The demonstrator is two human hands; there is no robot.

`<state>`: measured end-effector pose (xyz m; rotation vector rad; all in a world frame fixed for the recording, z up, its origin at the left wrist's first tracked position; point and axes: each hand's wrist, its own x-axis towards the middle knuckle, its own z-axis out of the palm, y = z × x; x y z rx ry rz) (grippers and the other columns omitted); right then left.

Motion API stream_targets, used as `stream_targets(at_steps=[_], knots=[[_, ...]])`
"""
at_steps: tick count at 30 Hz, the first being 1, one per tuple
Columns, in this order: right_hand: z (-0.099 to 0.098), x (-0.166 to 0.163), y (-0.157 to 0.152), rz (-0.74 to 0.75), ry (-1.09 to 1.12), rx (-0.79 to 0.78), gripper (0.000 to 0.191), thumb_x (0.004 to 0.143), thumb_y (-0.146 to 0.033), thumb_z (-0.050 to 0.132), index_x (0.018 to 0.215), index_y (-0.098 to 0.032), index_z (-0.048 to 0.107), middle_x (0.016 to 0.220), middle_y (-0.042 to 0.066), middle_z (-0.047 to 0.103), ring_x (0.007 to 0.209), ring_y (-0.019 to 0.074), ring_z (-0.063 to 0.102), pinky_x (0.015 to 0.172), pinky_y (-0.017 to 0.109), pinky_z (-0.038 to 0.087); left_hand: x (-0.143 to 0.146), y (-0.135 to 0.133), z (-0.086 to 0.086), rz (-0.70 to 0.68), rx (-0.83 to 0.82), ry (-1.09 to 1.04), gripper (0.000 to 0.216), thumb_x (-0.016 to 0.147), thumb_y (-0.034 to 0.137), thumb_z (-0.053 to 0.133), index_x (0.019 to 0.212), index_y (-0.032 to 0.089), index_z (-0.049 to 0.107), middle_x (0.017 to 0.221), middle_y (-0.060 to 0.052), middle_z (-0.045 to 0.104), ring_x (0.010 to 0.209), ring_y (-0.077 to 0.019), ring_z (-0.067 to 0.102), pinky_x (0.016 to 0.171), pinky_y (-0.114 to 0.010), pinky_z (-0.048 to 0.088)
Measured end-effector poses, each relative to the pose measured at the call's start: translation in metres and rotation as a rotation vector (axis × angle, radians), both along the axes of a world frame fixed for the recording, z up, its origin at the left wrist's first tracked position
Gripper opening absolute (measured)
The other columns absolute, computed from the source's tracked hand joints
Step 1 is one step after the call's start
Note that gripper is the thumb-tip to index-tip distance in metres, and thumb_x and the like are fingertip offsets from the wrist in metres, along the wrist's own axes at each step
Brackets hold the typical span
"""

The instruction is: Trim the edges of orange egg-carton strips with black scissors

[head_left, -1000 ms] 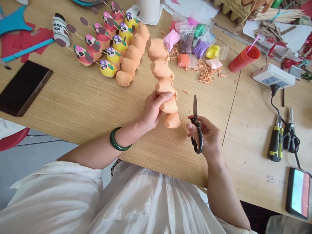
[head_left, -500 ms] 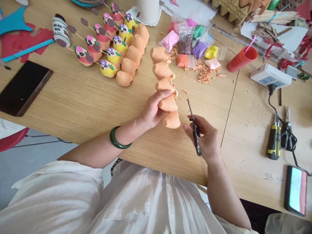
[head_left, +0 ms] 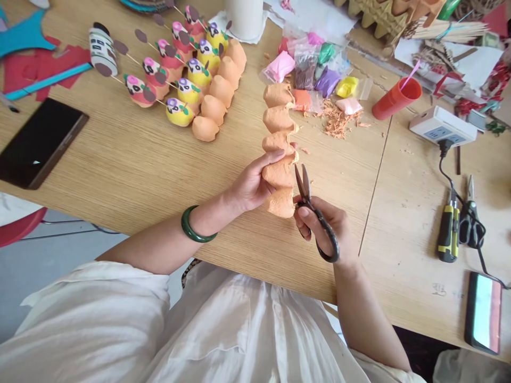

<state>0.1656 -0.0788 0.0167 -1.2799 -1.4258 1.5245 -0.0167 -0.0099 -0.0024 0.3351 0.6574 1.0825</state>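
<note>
Between the thumb and fingers of my left hand (head_left: 255,181) is a strip of orange egg carton (head_left: 278,173), a row of several cups held lengthwise above the table. Some of those fingers are hidden behind the strip. A pair of dark-handled scissors (head_left: 304,186) sits in my right hand (head_left: 325,223), thumb and fingers at the handles. Its blades are parted and point away from me, close beside the strip's ragged right edge. I cannot tell whether they touch it. Orange trimmings (head_left: 337,119) lie in a pile past the strip.
Left of the strip stand rows of painted carton cups (head_left: 178,96) with sticks, beside a plain orange row (head_left: 213,109). Clay packets (head_left: 305,77) and a red cup (head_left: 396,99) are farther back. To the right lie a power strip (head_left: 443,126), a cutter (head_left: 449,229) and a phone (head_left: 483,314).
The egg carton strip has shifted slightly right in my left hand. My right hand has turned and moved left toward it, and the scissor blades have spread apart.
</note>
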Motion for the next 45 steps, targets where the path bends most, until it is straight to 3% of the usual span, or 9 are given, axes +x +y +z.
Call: stream_targets(at_steps=[5, 12, 17, 25, 32, 36, 41, 45], knots=[[0.004, 0.003, 0.002, 0.015, 0.031, -0.086, 0.038, 0.093, -0.052, 0.071, 0.106, -0.017, 0.070, 0.064, -0.006, 0.050, 0.048, 0.0073, 0.042, 0.046, 0.025, 0.034, 0.001, 0.000, -0.006, 0.057, 0.052, 0.053, 0.012, 0.089, 0.024, 0.068, 0.098, 0.018, 0.075, 0.104, -0.002, 0.076, 0.099, -0.0150, 0.072, 0.080, -0.021, 0.058], [0.002, 0.004, -0.001, -0.177, -0.272, 0.084, 0.039, 0.081, -0.045, 0.085, 0.107, -0.020, 0.073, 0.075, -0.002, 0.060, 0.065, 0.0108, 0.053, 0.060, 0.026, 0.044, 0.004, -0.001, -0.008, 0.173, 0.074, 0.139, 0.012, 0.082, 0.028, 0.079, 0.087, 0.020, 0.070, 0.093, -0.001, 0.071, 0.091, -0.0150, 0.065, 0.077, -0.023, 0.053], [-0.002, 0.009, -0.002, -0.215, -0.282, 0.068, 0.041, 0.081, -0.044, 0.084, 0.111, -0.019, 0.072, 0.076, -0.002, 0.061, 0.065, 0.0103, 0.052, 0.060, 0.025, 0.044, 0.003, 0.001, -0.008, 0.192, 0.049, 0.121, 0.012, 0.084, 0.029, 0.077, 0.087, 0.019, 0.071, 0.088, 0.000, 0.067, 0.080, -0.0109, 0.059, 0.067, -0.019, 0.048], [0.007, -0.003, -0.008, -0.116, -0.102, -0.109, 0.050, 0.082, -0.061, 0.079, 0.104, -0.017, 0.069, 0.061, -0.006, 0.049, 0.051, 0.0073, 0.039, 0.047, 0.024, 0.034, 0.003, 0.002, -0.004, 0.246, -0.011, 0.119, 0.004, 0.088, 0.020, 0.069, 0.089, 0.016, 0.070, 0.086, 0.002, 0.066, 0.075, -0.0081, 0.059, 0.063, -0.017, 0.047], [0.009, -0.006, -0.014, -0.054, -0.111, -0.146, 0.059, 0.069, -0.065, 0.087, 0.102, -0.018, 0.071, 0.071, -0.002, 0.057, 0.057, 0.0098, 0.047, 0.049, 0.024, 0.040, 0.004, 0.003, -0.001, 0.259, -0.018, 0.134, 0.003, 0.089, 0.021, 0.067, 0.086, 0.019, 0.066, 0.085, 0.001, 0.065, 0.075, -0.0112, 0.058, 0.067, -0.024, 0.048], [0.008, -0.006, -0.015, -0.046, -0.102, -0.150, 0.061, 0.071, -0.068, 0.085, 0.104, -0.018, 0.071, 0.071, -0.002, 0.057, 0.057, 0.0099, 0.046, 0.049, 0.025, 0.041, 0.003, 0.004, -0.001, 0.280, -0.023, 0.154, 0.006, 0.088, 0.024, 0.070, 0.086, 0.019, 0.066, 0.084, 0.000, 0.065, 0.073, -0.0118, 0.056, 0.063, -0.024, 0.047], [0.009, -0.009, -0.014, -0.040, -0.110, -0.124, 0.062, 0.075, -0.074, 0.078, 0.101, -0.018, 0.070, 0.068, -0.003, 0.054, 0.054, 0.0091, 0.043, 0.048, 0.025, 0.040, 0.003, 0.004, -0.004, 0.289, -0.016, 0.216, 0.007, 0.087, 0.026, 0.072, 0.085, 0.022, 0.066, 0.087, -0.001, 0.069, 0.093, -0.0195, 0.062, 0.070, -0.027, 0.049], [0.008, -0.008, -0.013, -0.035, -0.103, -0.136, 0.062, 0.079, -0.074, 0.075, 0.102, -0.017, 0.070, 0.065, -0.004, 0.049, 0.052, 0.0086, 0.042, 0.047, 0.026, 0.036, 0.003, 0.003, -0.004, 0.275, -0.015, 0.182, 0.006, 0.092, 0.022, 0.066, 0.086, 0.022, 0.067, 0.086, 0.000, 0.068, 0.087, -0.0167, 0.059, 0.070, -0.026, 0.048]])
